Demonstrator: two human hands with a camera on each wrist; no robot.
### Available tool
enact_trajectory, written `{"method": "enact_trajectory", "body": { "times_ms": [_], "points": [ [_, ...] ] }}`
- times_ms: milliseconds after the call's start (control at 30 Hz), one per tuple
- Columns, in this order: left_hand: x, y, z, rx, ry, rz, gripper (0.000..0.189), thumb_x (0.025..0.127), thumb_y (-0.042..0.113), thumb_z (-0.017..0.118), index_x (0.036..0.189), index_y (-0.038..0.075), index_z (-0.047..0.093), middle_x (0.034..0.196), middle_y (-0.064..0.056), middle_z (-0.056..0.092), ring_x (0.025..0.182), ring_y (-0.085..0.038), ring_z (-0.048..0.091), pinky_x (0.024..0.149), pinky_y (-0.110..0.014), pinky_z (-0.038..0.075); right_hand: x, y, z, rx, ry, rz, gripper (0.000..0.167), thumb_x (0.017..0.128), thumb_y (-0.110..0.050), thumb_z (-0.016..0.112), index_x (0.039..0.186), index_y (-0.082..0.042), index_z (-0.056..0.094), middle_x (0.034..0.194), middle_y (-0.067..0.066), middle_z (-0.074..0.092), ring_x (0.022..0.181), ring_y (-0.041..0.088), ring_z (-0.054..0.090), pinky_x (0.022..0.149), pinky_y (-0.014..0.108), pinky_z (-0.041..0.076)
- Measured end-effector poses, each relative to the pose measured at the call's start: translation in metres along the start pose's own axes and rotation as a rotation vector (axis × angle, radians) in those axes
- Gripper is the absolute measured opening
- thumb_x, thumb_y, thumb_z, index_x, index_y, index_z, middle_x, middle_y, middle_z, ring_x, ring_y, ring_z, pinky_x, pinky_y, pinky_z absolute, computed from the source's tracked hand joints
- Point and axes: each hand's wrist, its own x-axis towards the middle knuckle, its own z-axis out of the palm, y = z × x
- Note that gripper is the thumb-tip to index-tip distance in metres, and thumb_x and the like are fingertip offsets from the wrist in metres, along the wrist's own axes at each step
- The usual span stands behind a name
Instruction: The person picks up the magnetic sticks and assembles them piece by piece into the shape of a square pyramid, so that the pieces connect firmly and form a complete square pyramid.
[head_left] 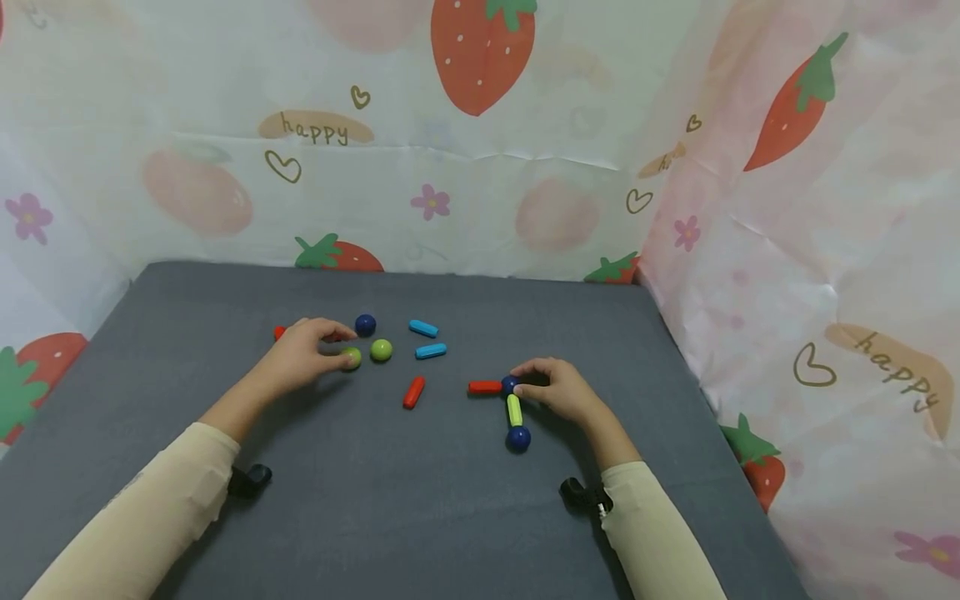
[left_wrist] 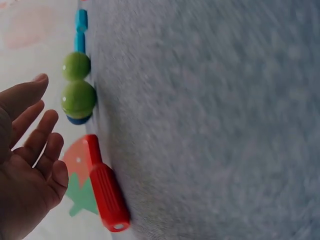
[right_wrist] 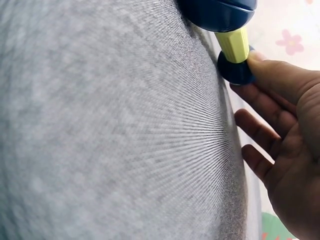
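Observation:
My left hand (head_left: 302,350) hovers beside a green ball (head_left: 351,358), thumb and fingers spread; the left wrist view shows a gap between them. Close by sit a second green ball (head_left: 381,350) and a dark blue ball (head_left: 365,325). Thumb and forefinger of my right hand (head_left: 561,390) pinch another dark blue ball (head_left: 510,384). A red stick (head_left: 484,387) extends left from it, and a yellow-green stick (head_left: 513,410) runs toward me to a nearer dark blue ball (head_left: 518,438). The right wrist view shows this yellow-green stick (right_wrist: 234,46) between two blue balls.
Two light blue sticks (head_left: 431,351) lie right of the green balls. A loose red stick (head_left: 414,392) lies mid-table. More red (head_left: 279,332) peeks from behind my left hand. The grey tabletop (head_left: 390,517) meets a strawberry-print curtain (head_left: 465,233) at the back and sides.

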Motion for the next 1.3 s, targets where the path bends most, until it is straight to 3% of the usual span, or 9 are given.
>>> {"method": "enact_trajectory", "body": {
  "times_ms": [267, 567, 733, 967, 1300],
  "points": [
    [0.006, -0.014, -0.001, 0.019, -0.064, -0.014, 0.047, 0.092, 0.022, 0.08, 0.134, 0.009, 0.066, 0.135, -0.014, 0.064, 0.127, -0.038, 0.05, 0.102, -0.057, 0.045, 0.0, 0.002, -0.001, -0.007, 0.001, -0.014, 0.026, 0.092, -0.032, 0.079, 0.117, -0.027, 0.076, 0.125, -0.001, 0.069, 0.123, 0.024, 0.059, 0.106, 0.05, 0.045],
    [0.012, -0.019, 0.0, 0.051, -0.105, 0.014, 0.045, 0.09, 0.017, 0.08, 0.133, 0.009, 0.068, 0.135, -0.017, 0.063, 0.124, -0.038, 0.054, 0.097, -0.055, 0.048, 0.001, 0.002, -0.001, 0.002, 0.003, -0.002, 0.025, 0.092, -0.032, 0.079, 0.116, -0.028, 0.076, 0.124, -0.003, 0.069, 0.121, 0.022, 0.059, 0.105, 0.049, 0.045],
    [0.014, -0.02, 0.001, 0.059, -0.11, 0.02, 0.044, 0.09, 0.016, 0.08, 0.131, 0.008, 0.069, 0.133, -0.017, 0.065, 0.121, -0.036, 0.058, 0.096, -0.054, 0.049, 0.0, 0.001, -0.001, 0.007, 0.001, -0.009, 0.025, 0.092, -0.031, 0.079, 0.116, -0.027, 0.076, 0.123, -0.002, 0.069, 0.12, 0.023, 0.06, 0.105, 0.049, 0.045],
    [0.015, -0.017, 0.001, 0.064, -0.11, -0.02, 0.041, 0.091, 0.02, 0.08, 0.13, 0.01, 0.07, 0.133, -0.017, 0.065, 0.116, -0.034, 0.06, 0.09, -0.049, 0.051, -0.001, 0.002, -0.001, 0.009, -0.001, -0.016, 0.025, 0.092, -0.031, 0.079, 0.117, -0.026, 0.076, 0.123, -0.002, 0.069, 0.12, 0.022, 0.06, 0.105, 0.048, 0.046],
    [0.016, -0.012, 0.003, 0.075, -0.08, 0.015, 0.037, 0.09, 0.022, 0.081, 0.123, 0.007, 0.072, 0.122, -0.013, 0.07, 0.107, -0.03, 0.065, 0.089, -0.049, 0.053, 0.0, 0.002, -0.001, 0.012, -0.007, -0.015, 0.025, 0.092, -0.031, 0.078, 0.117, -0.026, 0.075, 0.123, -0.003, 0.07, 0.12, 0.021, 0.06, 0.105, 0.048, 0.046]
  ]
}}
